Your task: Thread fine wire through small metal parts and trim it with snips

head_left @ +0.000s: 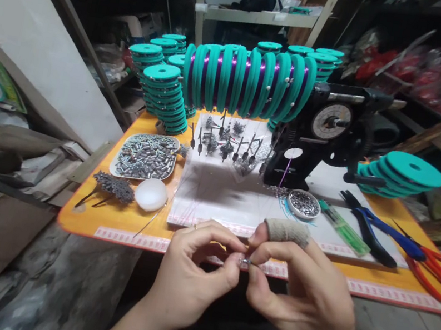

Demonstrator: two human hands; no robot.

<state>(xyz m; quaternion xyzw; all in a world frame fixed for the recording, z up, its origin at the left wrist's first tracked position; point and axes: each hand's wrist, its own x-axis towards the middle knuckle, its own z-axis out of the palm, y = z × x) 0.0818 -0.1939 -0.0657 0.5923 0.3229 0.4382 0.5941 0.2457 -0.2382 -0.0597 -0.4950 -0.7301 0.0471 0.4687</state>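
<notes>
In the head view, I pinch a small metal piece (245,261) at the desk's (80,216) near edge. My left hand (195,276) has its fingers narrowed on one end, my right hand (304,292) on the other, probably to steady so slight a thing from both sides. The round dish (302,218) of small parts sits at one o'clock and the metal-filled tray (114,161) at ten, presumably for short reaches; the blue-handled pliers (389,230) lie at two. My fingertips meet, palms turned inward, wrists low, forearms entering from seven and four o'clock.
</notes>
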